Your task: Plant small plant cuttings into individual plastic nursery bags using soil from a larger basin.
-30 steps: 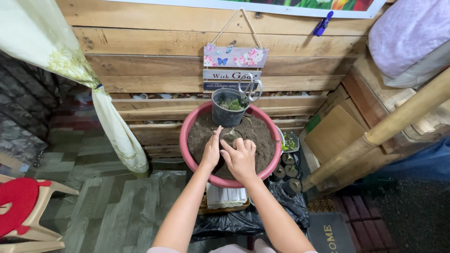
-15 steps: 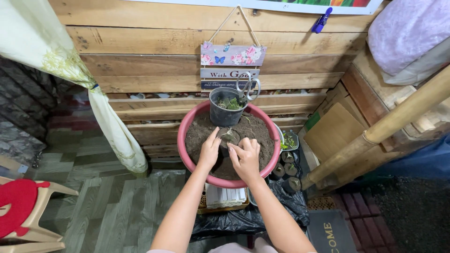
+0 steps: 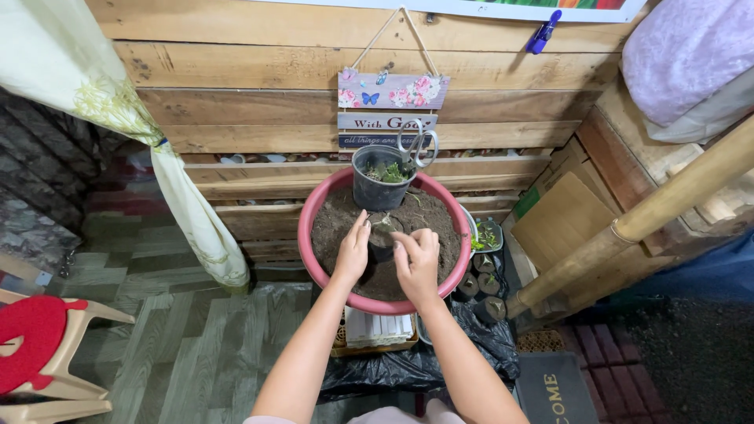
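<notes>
Hands (image 3: pixel 385 255) around small pot (image 3: pixel 382 239) in soil-filled basin (image 3: pixel 314 259)

To your left you have a pale curtain (image 3: pixel 118 118) and a red-seated chair (image 3: pixel 35 349); a blue clip (image 3: pixel 543 33) sits on the plank wall (image 3: pixel 236 71), a bamboo pole (image 3: pixel 628 228) leans right

The basin (image 3: pixel 314 255) is pinkish red, holding dark brown soil (image 3: pixel 338 228). Behind it, a dark grey pot (image 3: pixel 377 188); above, a sign (image 3: pixel 393 90) patterned with pink flowers and a blue butterfly.

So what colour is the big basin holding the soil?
The basin is pinkish red, seen clearly in the head view.
</notes>
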